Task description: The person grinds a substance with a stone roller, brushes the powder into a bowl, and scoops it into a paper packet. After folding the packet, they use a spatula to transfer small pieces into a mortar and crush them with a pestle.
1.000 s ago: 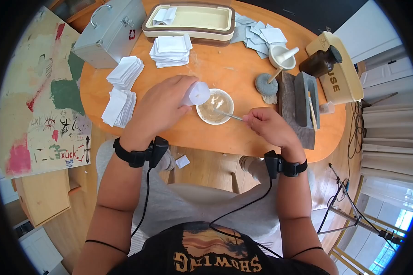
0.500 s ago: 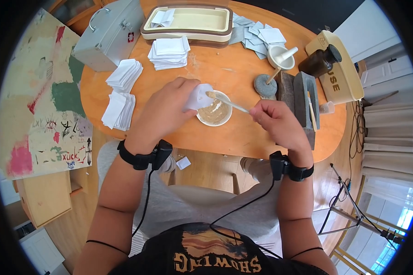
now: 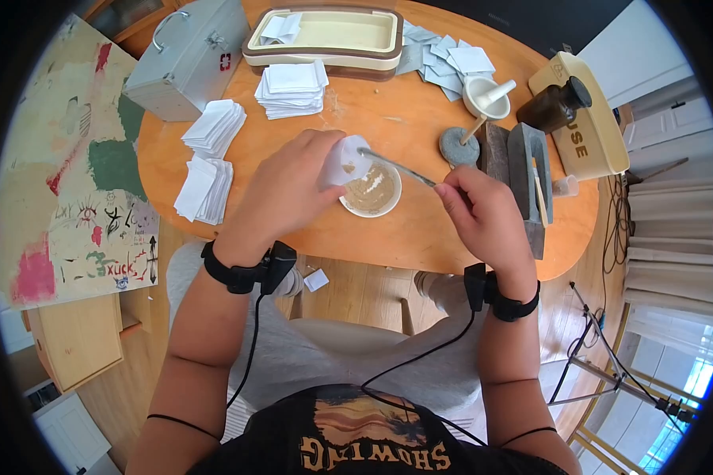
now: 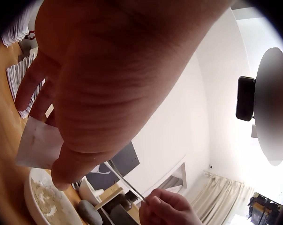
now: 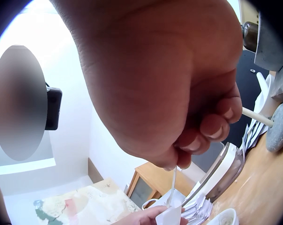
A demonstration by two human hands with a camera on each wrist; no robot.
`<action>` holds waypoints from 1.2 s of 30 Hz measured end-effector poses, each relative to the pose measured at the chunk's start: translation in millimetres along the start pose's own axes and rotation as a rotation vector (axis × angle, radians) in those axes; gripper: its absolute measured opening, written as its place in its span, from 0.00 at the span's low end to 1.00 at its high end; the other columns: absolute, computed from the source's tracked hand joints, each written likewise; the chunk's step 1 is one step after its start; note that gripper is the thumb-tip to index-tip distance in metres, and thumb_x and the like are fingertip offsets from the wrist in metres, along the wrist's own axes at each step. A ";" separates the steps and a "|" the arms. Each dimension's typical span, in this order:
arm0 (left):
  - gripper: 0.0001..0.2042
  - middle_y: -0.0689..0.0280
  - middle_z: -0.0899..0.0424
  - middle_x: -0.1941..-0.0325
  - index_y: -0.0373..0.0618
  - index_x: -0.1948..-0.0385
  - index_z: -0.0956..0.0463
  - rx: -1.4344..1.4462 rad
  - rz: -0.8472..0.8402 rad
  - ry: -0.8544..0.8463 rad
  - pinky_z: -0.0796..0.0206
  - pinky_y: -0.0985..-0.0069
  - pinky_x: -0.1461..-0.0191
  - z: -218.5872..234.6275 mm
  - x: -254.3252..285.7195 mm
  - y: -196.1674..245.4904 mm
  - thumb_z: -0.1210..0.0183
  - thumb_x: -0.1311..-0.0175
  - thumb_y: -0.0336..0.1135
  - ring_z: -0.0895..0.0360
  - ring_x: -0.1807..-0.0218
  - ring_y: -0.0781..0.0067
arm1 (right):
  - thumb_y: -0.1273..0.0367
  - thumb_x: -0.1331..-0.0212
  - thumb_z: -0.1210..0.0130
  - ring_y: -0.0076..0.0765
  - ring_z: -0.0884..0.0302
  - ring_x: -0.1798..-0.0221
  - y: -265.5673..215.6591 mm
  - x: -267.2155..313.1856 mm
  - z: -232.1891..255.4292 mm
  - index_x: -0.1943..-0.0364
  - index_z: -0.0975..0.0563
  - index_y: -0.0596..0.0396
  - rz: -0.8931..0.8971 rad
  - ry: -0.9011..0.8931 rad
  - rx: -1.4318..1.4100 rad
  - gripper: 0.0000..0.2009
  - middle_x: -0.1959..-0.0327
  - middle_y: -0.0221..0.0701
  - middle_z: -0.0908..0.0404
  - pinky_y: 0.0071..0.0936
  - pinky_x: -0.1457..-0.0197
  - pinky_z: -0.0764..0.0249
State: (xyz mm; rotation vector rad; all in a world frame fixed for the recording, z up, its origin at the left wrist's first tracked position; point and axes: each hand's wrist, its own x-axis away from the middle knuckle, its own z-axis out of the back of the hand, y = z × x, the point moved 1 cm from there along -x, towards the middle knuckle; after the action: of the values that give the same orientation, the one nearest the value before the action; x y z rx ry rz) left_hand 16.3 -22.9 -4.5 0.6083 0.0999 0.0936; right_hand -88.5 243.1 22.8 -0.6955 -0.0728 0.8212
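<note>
My left hand (image 3: 289,182) holds a small white paper packet (image 3: 343,165), its mouth spread, at the left rim of a white bowl (image 3: 370,215). A little brownish powder shows in the packet. Between its thumb and fingers my right hand (image 3: 483,218) pinches a slim metal spoon (image 3: 404,168), whose far end reaches into the packet's mouth. Beige powder (image 3: 364,199) with a white patch covers the bowl's bottom. In the left wrist view the packet (image 4: 40,144) overhangs the bowl (image 4: 30,199). The right wrist view shows the curled fingers (image 5: 214,127) above the spoon's handle (image 5: 173,185).
Stacks of white packets (image 3: 291,89) stand left of the bowl and behind it. A cream tray (image 3: 325,57) and grey packets (image 3: 444,67) lie at the back. Rightward are a mortar with pestle (image 3: 483,99), a grinding wheel (image 3: 458,146), a stone trough (image 3: 523,170) and a brown bottle (image 3: 547,109).
The spoon has come up from the bowl with a heap of powder and moved left into the packet's mouth. Powder now shows in the packet. My right hand has turned slightly.
</note>
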 end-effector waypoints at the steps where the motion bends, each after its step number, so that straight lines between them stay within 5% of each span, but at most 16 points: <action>1: 0.32 0.54 0.18 0.34 0.41 0.33 0.26 0.000 0.000 -0.003 0.25 0.60 0.33 1.3 -0.1 0.4 0.25 0.42 0.30 0.19 0.35 0.46 | 0.69 0.29 0.36 0.59 0.20 0.69 1.8 -0.2 1.1 0.65 0.21 0.58 -0.041 0.000 -0.051 0.09 0.74 0.46 0.20 0.45 0.66 0.26; 5: 0.34 0.55 0.18 0.33 0.42 0.31 0.26 -0.008 0.053 0.007 0.26 0.61 0.30 5.3 -1.6 -5.1 0.25 0.42 0.31 0.20 0.33 0.49 | 0.68 0.28 0.36 0.59 0.22 0.70 8.4 -0.5 9.9 0.64 0.21 0.59 -0.237 -0.070 -0.137 0.09 0.74 0.48 0.21 0.44 0.67 0.28; 14: 0.35 0.55 0.17 0.33 0.42 0.30 0.26 -0.052 0.091 -0.003 0.27 0.61 0.29 12.2 -0.8 -5.0 0.25 0.42 0.31 0.20 0.32 0.51 | 0.63 0.27 0.40 0.62 0.16 0.63 23.7 -0.6 -23.9 0.64 0.20 0.57 -0.088 -0.153 0.178 0.12 0.69 0.46 0.15 0.54 0.59 0.22; 27: 0.34 0.54 0.18 0.33 0.41 0.30 0.26 -0.058 0.082 -0.016 0.26 0.61 0.30 14.1 2.3 -6.5 0.25 0.41 0.31 0.20 0.33 0.50 | 0.61 0.25 0.40 0.63 0.18 0.62 29.5 -0.1 -42.8 0.65 0.20 0.61 -0.201 -0.389 -0.072 0.15 0.69 0.50 0.16 0.51 0.59 0.25; 30: 0.34 0.55 0.18 0.33 0.41 0.30 0.26 -0.060 0.071 -0.014 0.26 0.61 0.31 13.6 2.1 -7.8 0.25 0.42 0.31 0.19 0.33 0.50 | 0.62 0.24 0.40 0.58 0.22 0.68 32.2 0.7 -40.5 0.64 0.20 0.63 -0.268 -0.424 -0.168 0.16 0.72 0.48 0.18 0.47 0.61 0.27; 36: 0.34 0.55 0.18 0.33 0.42 0.30 0.26 -0.080 0.078 -0.004 0.25 0.61 0.33 13.3 2.9 -7.0 0.25 0.42 0.30 0.19 0.34 0.50 | 0.63 0.23 0.40 0.29 0.33 0.72 39.9 2.2 -25.9 0.64 0.19 0.63 -0.354 -0.410 -0.287 0.15 0.77 0.37 0.27 0.34 0.66 0.32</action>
State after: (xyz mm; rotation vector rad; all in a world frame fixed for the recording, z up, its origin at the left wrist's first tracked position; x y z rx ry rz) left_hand 21.2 -35.7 2.2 0.5324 0.0682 0.1714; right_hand -104.6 249.5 -21.5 -0.7460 -0.6759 0.6045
